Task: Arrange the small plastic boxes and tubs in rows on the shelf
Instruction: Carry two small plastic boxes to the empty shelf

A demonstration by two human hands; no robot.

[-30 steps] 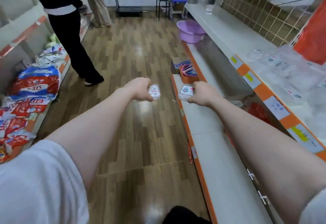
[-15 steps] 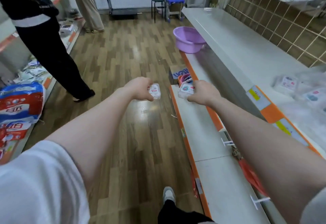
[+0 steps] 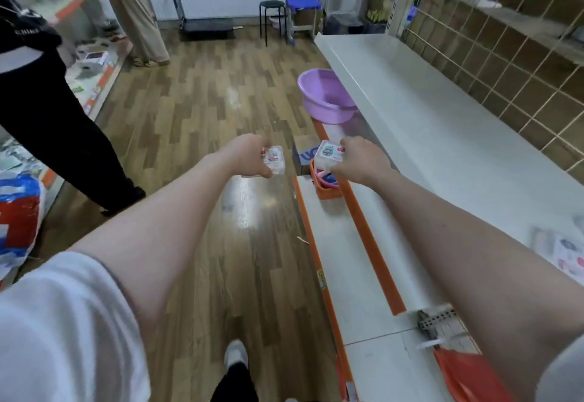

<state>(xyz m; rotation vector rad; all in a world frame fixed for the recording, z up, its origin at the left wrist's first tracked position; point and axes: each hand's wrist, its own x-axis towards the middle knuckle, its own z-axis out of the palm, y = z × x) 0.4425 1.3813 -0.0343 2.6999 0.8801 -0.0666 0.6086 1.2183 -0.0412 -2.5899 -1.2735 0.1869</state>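
Note:
My left hand (image 3: pixel 249 158) grips a small clear plastic box (image 3: pixel 274 161) with a red and white label, held out over the wooden floor. My right hand (image 3: pixel 360 161) grips a second small clear box (image 3: pixel 328 152) with a cartoon label on its lid, held above an orange basket (image 3: pixel 327 191) at the edge of the lower white shelf (image 3: pixel 344 275). The upper white shelf (image 3: pixel 442 136) runs along the right. A few blurred small boxes (image 3: pixel 565 253) lie on it at the far right edge.
A purple basin (image 3: pixel 325 98) sits on the lower shelf further along. A cardboard box (image 3: pixel 305 155) lies beside the orange basket. Two people (image 3: pixel 63 136) stand on the left by a low shelf with bagged goods (image 3: pixel 15 218). A stool (image 3: pixel 272 19) and trolley stand at the back.
The view has swung left and forward along the aisle; the boxes on the upper shelf have slid to the right edge. Both hands still hold their boxes out in front.

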